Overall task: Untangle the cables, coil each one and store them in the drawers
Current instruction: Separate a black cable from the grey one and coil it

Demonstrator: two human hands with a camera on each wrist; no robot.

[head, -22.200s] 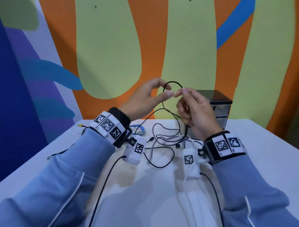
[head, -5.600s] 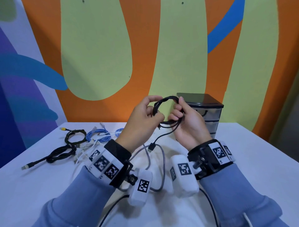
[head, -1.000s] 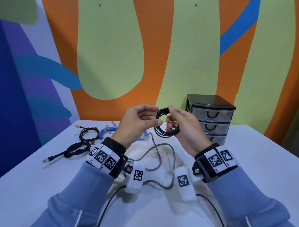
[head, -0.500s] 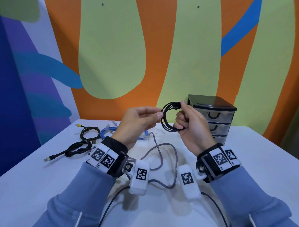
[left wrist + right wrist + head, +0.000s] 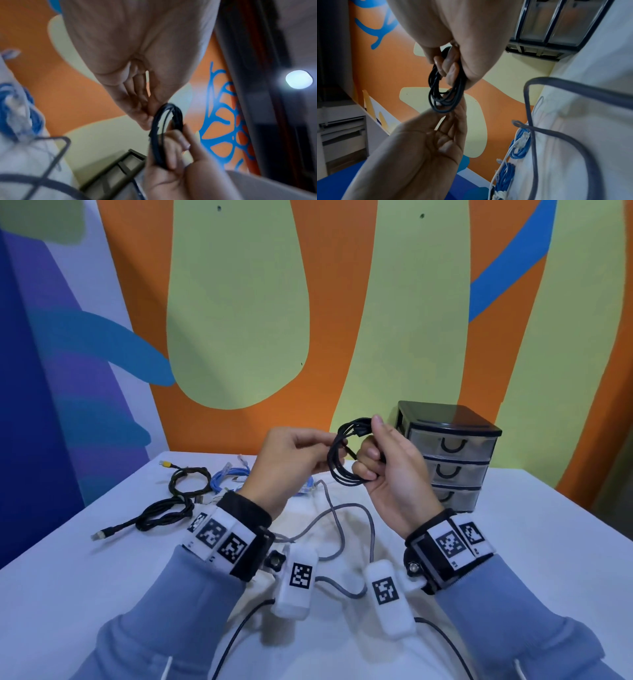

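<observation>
A black cable wound into a small coil (image 5: 337,463) hangs in the air in front of the drawers. My right hand (image 5: 370,447) grips its right side, fingers curled through the loops and thumb pressing a plug end on top. At the coil's left edge my left hand (image 5: 327,450) pinches the loops between thumb and fingertips. The right wrist view shows the coil (image 5: 433,97) between the right fingers (image 5: 452,70) and the left fingertips (image 5: 458,109). In the left wrist view the coil (image 5: 154,135) is blurred. A black three-drawer unit (image 5: 448,460) stands shut behind the right hand.
A loose grey cable (image 5: 371,522) snakes over the white table (image 5: 531,542) under my wrists. At the left lie a blue network cable (image 5: 229,474) and two bundled black cables (image 5: 188,477) (image 5: 161,513). The painted wall is close behind.
Over the last second my right hand raised the coil and turned it upright beside the drawers. The left hand followed and stays at the coil's left edge.
</observation>
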